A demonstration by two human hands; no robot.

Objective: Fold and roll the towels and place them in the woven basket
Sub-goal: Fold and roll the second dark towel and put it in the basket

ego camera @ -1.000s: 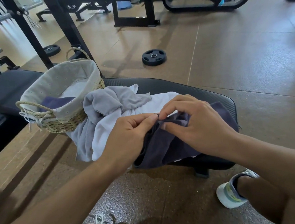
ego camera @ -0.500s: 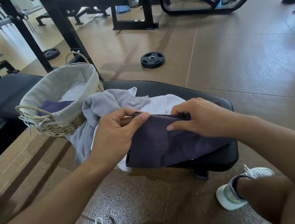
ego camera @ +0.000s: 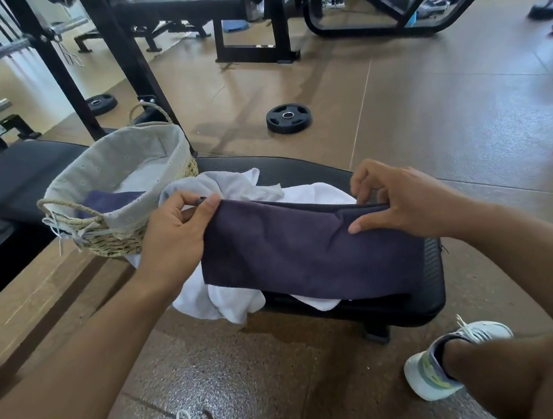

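Note:
A dark purple towel (ego camera: pixel 308 253) is stretched flat between my hands over the black bench (ego camera: pixel 436 276). My left hand (ego camera: pixel 178 233) pinches its upper left corner, and my right hand (ego camera: pixel 397 200) pinches its upper right corner. Under it lie a white towel (ego camera: pixel 236 301) and a light grey towel (ego camera: pixel 230 186), both crumpled. The woven basket (ego camera: pixel 118 238) with a grey cloth liner stands on the bench to the left, beside my left hand. A purple towel (ego camera: pixel 112 199) and a white one (ego camera: pixel 147 176) lie inside the basket.
A black weight plate (ego camera: pixel 289 118) lies on the brown floor beyond the bench. Black gym frames (ego camera: pixel 247 23) stand at the back and left. A second plate (ego camera: pixel 101 104) lies far left. My shoes (ego camera: pixel 446 361) are on the floor near the bench.
My hands have moved apart, spreading the purple towel from a bunched lump into a wide flat band across the bench.

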